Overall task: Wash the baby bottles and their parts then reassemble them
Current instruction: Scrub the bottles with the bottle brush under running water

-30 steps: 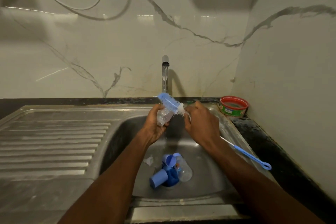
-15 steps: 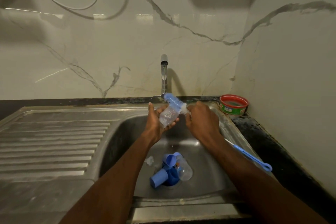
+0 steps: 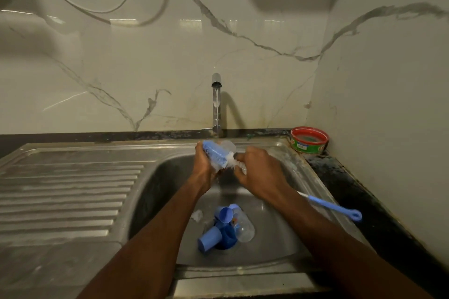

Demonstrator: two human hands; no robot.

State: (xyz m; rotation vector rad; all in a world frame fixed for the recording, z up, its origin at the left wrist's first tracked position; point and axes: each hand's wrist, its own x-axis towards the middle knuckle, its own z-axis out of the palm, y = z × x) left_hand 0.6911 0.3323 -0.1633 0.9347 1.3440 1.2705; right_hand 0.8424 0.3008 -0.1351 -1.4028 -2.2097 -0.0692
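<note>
Between my hands, my left hand (image 3: 205, 165) gripped the clear plastic baby bottle (image 3: 227, 147) while my right hand (image 3: 261, 173) clasped the blue bristled bottle brush (image 3: 216, 154), scrubbing; rinsing likely came next.

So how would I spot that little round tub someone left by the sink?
Start at the steel sink, then follow its back rim right to the dark counter's corner where the two walls meet. The tub stands there alone: red-rimmed, green-sided, unlike the blue and clear bottle parts in the basin.

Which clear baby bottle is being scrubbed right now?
The bottle held up in the left hand, brush against it; the other bottle lies in the sink.
</note>
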